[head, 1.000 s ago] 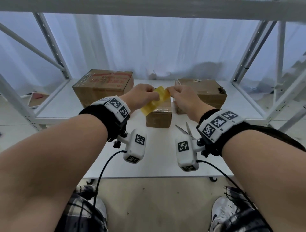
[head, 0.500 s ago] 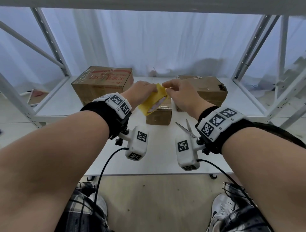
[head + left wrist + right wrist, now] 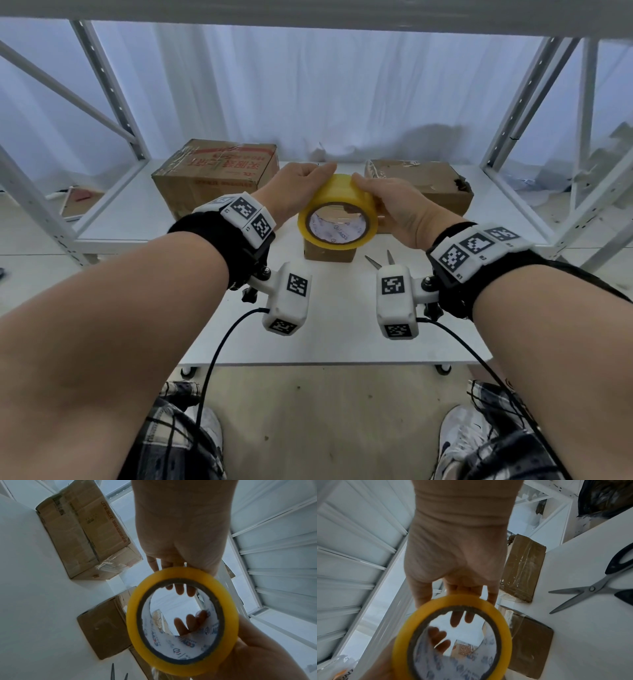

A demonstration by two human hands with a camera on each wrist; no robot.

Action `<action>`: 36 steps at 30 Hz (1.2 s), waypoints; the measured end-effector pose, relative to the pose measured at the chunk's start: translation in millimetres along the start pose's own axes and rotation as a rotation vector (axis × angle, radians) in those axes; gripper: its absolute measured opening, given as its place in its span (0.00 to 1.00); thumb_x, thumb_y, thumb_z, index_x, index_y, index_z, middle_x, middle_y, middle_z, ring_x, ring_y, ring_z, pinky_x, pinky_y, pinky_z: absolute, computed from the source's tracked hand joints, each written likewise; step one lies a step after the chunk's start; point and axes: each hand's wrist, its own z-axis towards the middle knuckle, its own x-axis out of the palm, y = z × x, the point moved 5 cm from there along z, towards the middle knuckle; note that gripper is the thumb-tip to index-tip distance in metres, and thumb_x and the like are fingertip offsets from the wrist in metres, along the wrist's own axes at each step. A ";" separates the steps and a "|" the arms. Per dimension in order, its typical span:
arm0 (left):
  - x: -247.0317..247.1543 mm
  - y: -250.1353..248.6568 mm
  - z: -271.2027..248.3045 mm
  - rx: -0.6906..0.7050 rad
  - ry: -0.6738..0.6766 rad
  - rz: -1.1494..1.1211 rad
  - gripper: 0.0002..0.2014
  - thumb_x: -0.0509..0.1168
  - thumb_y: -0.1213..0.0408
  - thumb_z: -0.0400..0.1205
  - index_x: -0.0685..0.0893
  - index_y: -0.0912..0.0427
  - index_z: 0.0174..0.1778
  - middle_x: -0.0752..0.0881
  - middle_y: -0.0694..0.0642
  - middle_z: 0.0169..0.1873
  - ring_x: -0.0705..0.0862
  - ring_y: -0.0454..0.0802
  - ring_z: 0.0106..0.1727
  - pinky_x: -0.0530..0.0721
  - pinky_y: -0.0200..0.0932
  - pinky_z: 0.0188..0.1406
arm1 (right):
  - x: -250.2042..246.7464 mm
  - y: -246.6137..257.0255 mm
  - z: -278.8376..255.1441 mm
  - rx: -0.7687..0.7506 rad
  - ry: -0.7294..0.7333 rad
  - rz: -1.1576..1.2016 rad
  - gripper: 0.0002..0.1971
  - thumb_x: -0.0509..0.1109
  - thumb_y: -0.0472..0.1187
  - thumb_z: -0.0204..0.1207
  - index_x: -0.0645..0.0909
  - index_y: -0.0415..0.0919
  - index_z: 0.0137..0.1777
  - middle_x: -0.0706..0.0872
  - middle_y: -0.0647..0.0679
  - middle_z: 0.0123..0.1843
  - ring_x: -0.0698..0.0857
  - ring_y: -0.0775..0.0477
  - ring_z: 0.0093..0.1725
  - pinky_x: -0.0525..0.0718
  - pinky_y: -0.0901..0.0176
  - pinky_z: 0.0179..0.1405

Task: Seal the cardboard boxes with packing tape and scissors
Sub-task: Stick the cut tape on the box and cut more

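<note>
Roll of yellow packing tape [image 3: 337, 214] held in the air above the small cardboard box [image 3: 328, 253] on the worktop [image 3: 335, 329], gripped between left hand [image 3: 295, 192] and right hand [image 3: 394, 209], fingers [image 3: 178, 590] curled over its rim. The right wrist view alone shows the whole scissors [image 3: 594, 586], blades parted, lying untouched beside the boxes.

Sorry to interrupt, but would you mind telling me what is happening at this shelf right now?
A person is holding a yellow roll of packing tape in both hands, the left hand and the right hand gripping opposite sides of it above a small cardboard box. No strip is pulled out yet, as far as can be seen. The scissors lie open and untouched on the white shelf, and two bigger boxes sit further back.
</note>
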 end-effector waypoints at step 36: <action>25.9 -1.7 -5.4 0.145 0.312 0.611 0.16 0.65 0.54 0.83 0.81 0.64 0.58 0.83 0.55 0.46 0.81 0.50 0.45 0.73 0.27 0.36 | -11.2 -10.5 13.3 0.110 -0.170 0.027 0.25 0.56 0.61 0.83 0.78 0.42 0.64 0.83 0.43 0.62 0.84 0.44 0.57 0.87 0.55 0.44</action>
